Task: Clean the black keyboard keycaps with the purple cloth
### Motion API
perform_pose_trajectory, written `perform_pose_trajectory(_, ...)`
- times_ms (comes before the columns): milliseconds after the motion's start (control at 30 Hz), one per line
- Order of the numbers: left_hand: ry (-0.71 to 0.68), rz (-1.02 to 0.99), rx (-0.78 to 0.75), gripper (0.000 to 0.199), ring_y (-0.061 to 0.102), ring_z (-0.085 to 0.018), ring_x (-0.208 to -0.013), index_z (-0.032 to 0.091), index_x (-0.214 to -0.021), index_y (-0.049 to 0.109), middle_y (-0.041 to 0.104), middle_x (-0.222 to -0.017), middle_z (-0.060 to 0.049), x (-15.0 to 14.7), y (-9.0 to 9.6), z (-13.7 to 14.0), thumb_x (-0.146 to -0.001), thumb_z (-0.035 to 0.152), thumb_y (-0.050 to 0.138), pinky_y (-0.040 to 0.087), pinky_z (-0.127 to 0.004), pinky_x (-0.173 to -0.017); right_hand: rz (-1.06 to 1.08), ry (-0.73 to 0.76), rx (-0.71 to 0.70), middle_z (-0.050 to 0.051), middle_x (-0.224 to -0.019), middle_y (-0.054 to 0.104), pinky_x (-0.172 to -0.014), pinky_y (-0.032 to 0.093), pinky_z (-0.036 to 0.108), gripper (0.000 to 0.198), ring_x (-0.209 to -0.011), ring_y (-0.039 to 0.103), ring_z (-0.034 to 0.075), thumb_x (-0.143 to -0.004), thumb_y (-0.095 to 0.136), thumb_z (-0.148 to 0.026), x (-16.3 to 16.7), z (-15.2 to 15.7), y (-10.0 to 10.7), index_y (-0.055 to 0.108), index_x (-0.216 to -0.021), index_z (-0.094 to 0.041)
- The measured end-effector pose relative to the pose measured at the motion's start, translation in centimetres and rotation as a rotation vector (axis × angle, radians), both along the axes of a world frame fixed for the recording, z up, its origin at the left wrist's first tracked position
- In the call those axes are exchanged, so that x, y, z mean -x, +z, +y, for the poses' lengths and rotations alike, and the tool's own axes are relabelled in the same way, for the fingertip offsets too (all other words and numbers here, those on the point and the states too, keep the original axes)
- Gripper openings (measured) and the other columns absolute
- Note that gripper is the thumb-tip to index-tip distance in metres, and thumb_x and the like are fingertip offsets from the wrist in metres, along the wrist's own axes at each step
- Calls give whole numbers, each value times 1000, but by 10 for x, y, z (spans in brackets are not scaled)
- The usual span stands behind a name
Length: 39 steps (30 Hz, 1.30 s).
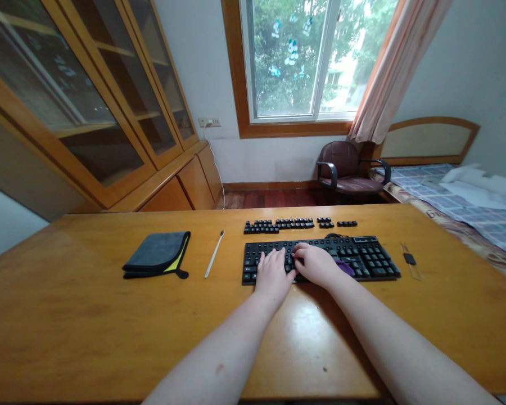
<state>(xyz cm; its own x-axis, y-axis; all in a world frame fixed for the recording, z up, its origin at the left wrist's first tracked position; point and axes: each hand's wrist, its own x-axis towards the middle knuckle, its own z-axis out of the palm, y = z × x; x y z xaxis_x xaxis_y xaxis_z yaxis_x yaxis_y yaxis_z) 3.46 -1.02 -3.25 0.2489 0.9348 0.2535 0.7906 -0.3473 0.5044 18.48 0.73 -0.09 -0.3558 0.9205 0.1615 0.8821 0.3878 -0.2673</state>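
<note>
A black keyboard (375,261) lies on the wooden desk in front of me, with keycaps gone from part of its upper left area. My left hand (274,275) rests on its left half, palm down with fingers spread. Beside it, my right hand (314,263) is closed over the middle keys, fingertips pinched together at the key area; whatever is between them is hidden. A purple object (344,267), partly covered by my right wrist, sits on the keyboard. Behind the keyboard, loose black keycaps (295,223) stand in rows.
To the left on the desk (88,332) are a folded grey cloth (156,253) with black edging and a white toothbrush (214,256). A small wire tool with a black middle (410,259) lies right of the keyboard. Beyond the desk stand an office chair (341,163) and a bed (459,191).
</note>
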Motion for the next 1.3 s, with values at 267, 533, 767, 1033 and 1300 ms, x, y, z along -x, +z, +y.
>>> perform_pose_trajectory(267, -7, -15, -34, 47, 42, -29, -123, 18, -118, 53, 56, -123, -12, -1, -3, -2, -73, 28, 63, 19, -51, -108, 98, -50, -79, 4, -93, 67, -75, 46, 25, 24, -83, 63, 17, -85, 45, -27, -3, 3, 1, 68, -85, -22)
perform_pose_trajectory(533, 13, 15, -33, 46, 41, -28, -123, 16, -117, 54, 56, -123, -12, -3, -2, -3, -75, 33, 62, 19, -49, -109, -40, -127, -33, 7, -109, 63, -80, 44, 27, 31, -95, 60, 20, -84, 48, -28, 16, 55, 11, 62, -112, -24)
perform_pose_trajectory(767, 24, 43, -17, 46, 40, -26, -124, 16, -118, 54, 55, -124, -11, -4, -1, -4, -76, 35, 60, 18, -46, -110, -127, -135, 52, 8, -111, 63, -83, 43, 29, 33, -98, 60, 21, -84, 47, -26, 39, 89, -1, 62, -114, -25)
perform_pose_trajectory(1033, 20, 28, -13, 46, 40, -27, -125, 17, -118, 53, 54, -125, -11, -4, -3, -5, -75, 33, 61, 19, -49, -109, -123, -187, 68, 9, -101, 66, -79, 43, 29, 23, -91, 61, 21, -81, 51, -25, 44, 99, -6, 70, -93, -22)
perform_pose_trajectory(1300, 22, 10, -30, 46, 41, -28, -123, 16, -116, 54, 55, -124, -12, -3, -3, -4, -74, 32, 62, 20, -50, -109, -80, -180, 71, 7, -88, 69, -73, 43, 27, 13, -85, 62, 21, -74, 58, -25, 45, 97, -4, 70, -79, -21)
